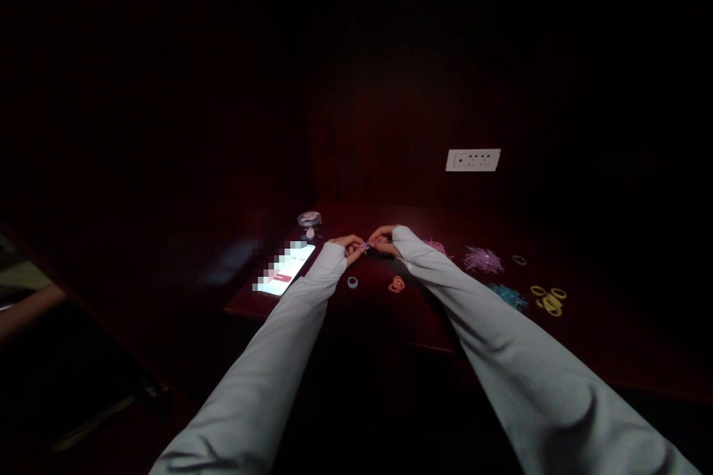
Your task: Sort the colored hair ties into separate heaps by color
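Observation:
My left hand (350,242) and my right hand (385,239) meet over the table, fingertips pinched together. Between them shows a small purple piece (365,246), too small to tell whether it is a strip or a ring. Nearest below the hands lie a light blue ring (352,283) and a cluster of orange rings (396,284). Partly behind my right sleeve is a heap of pink strips (438,246). Farther right are a heap of purple strips (483,260) and a heap of teal strips (509,296), the latter partly covered by the sleeve.
A lit phone (292,271) and a lidded clear jar (310,223) stand on the left. Several yellow rings (550,302) and a single pale ring (518,260) lie right. A socket panel (473,160) is on the back wall. Another person's arm (30,312) shows far left.

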A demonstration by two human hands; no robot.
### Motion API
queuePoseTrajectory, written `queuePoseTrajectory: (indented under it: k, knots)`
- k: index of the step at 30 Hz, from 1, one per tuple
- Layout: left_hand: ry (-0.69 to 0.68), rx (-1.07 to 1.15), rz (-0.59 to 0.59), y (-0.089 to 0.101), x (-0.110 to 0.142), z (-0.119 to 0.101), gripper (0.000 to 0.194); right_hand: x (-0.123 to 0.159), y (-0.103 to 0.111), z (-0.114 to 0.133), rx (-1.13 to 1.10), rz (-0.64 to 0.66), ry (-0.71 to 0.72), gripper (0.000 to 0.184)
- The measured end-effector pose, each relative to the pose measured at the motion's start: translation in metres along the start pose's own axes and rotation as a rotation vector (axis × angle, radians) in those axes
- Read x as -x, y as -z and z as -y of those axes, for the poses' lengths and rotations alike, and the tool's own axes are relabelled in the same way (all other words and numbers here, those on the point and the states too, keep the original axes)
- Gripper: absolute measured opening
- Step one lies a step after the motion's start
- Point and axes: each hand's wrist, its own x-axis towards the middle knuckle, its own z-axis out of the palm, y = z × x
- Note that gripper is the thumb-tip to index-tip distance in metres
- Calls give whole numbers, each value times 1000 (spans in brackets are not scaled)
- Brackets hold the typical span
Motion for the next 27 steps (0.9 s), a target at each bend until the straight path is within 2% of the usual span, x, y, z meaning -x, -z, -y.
queuePoseTrajectory:
  k: [9,13,16,22,27]
  knots:
    - [2,98,-16,-4,5,-3,7,-3,-5,-4,-53,-17,-8,32]
    - [52,128,-82,-11,2,4,2,-2,-7,-7,-135,20,-27,39]
    - [105,123,-125,-10,-1,4,3,-2,-9,-10,-114,46,-42,42]
    - [141,155,-58,-2,-1,-6,3,-8,-11,-12,-53,-45,-77,46]
    - [181,164,-56,-1,-1,-9,5,-4,-12,-5,-69,-33,-42,52]
